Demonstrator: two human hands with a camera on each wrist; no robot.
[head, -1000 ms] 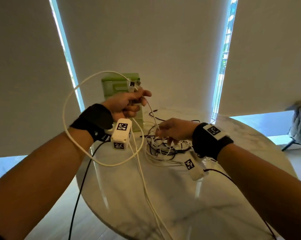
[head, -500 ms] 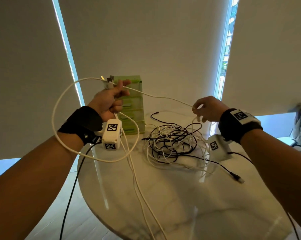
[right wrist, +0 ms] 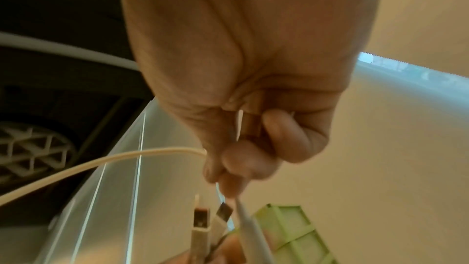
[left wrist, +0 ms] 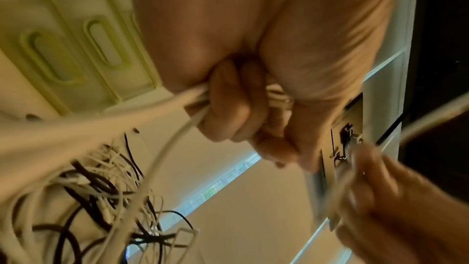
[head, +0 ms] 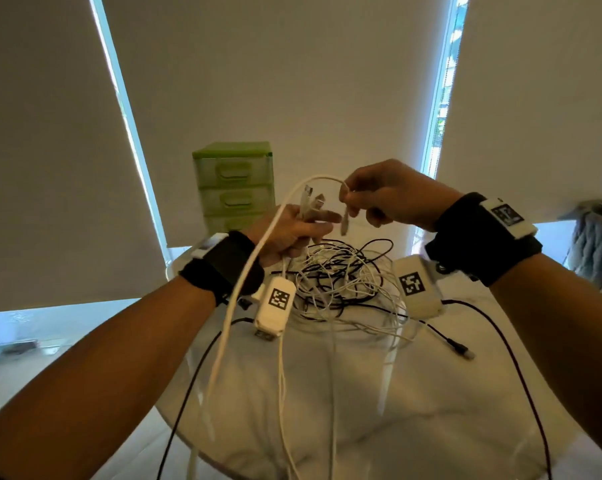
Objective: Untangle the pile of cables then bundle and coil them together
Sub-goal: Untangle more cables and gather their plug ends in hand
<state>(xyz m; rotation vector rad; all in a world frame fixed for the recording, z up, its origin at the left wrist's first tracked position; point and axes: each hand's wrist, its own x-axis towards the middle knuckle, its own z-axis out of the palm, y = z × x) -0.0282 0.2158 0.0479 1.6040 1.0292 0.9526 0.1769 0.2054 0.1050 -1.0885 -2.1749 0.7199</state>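
A tangled pile of white and black cables point(head: 341, 278) lies on the round marble table point(head: 431, 410). My left hand point(head: 292, 230) is raised above the pile and grips white cables point(left wrist: 177, 142), whose USB plugs point(head: 313, 202) stick up past its fingers. My right hand point(head: 379, 199) is close beside it and pinches the free end of a thick white cable point(head: 258, 258) just behind its plug point(head: 344, 223). That cable arcs over my left wrist and hangs off the front of the table. In the right wrist view the right hand point(right wrist: 236, 168) pinches the cable point(right wrist: 76, 170) above the USB plugs point(right wrist: 203, 226).
A green three-drawer plastic organiser point(head: 235, 185) stands at the back of the table behind my left hand. A black cable end point(head: 460, 351) lies loose to the right of the pile. Window blinds point(head: 292, 81) hang behind the table. A grey chair point(head: 597, 251) is at the far right.
My right hand has travelled left along the thick white cable to its plug end and now meets my left hand. The left hand has dropped lower, and the cable's loop has collapsed.
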